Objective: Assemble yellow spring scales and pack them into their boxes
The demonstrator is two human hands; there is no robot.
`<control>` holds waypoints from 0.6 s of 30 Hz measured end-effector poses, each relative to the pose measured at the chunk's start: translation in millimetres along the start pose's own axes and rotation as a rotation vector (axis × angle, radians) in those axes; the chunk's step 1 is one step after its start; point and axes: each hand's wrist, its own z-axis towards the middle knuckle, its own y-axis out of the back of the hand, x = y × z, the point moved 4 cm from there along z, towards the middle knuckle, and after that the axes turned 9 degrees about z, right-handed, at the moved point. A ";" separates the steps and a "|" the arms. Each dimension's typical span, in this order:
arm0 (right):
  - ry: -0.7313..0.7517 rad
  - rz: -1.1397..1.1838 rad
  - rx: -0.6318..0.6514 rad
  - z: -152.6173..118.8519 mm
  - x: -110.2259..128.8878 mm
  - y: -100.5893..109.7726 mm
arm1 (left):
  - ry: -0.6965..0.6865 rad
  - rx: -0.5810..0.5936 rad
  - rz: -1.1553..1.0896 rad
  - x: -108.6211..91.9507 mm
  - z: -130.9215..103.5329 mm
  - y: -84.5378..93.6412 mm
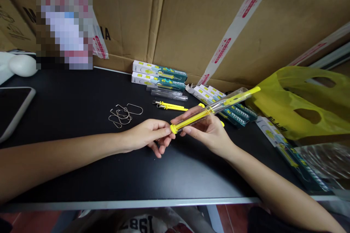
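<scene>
A tubular spring scale (216, 107), a clear tube with yellow parts inside, slants up to the right over the black table. Thumb and fingers of my left hand (160, 133) pinch its lower end at the yellow cap. Around the tube's lower half closes my right hand (210, 133), thumb in front. Behind the hands lie yellow rods with metal ends (171, 107) and empty-looking clear tubes (166, 93). To the left is a small tangle of wire hooks (123, 114). My fingers partly hide other yellow pieces behind the tube.
Several printed boxes (158, 81) lie at the back and right, one long box (290, 153) near the right edge. A yellow plastic bag (303, 98) sits at right. At left are a tablet-like device (13, 109) and a white rounded object (23, 66). Cardboard (186, 25) stands behind.
</scene>
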 end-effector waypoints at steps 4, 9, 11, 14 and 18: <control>0.000 -0.019 -0.005 0.0 -1.6 -1.0 | -0.002 0.004 -0.008 1.2 0.4 -0.2; 0.018 -0.022 -0.005 -0.1 -5.0 -1.0 | 0.011 0.010 -0.004 1.5 1.0 -0.4; 0.029 -0.030 -0.003 -0.2 -6.3 -0.7 | 0.022 0.011 0.000 1.4 1.3 -0.3; 0.038 -0.038 -0.003 -0.3 -8.2 -0.1 | 0.031 0.017 0.006 1.9 1.4 0.2; 0.030 -0.056 -0.008 -0.6 -10.9 1.5 | 0.026 0.019 0.009 3.9 0.9 1.0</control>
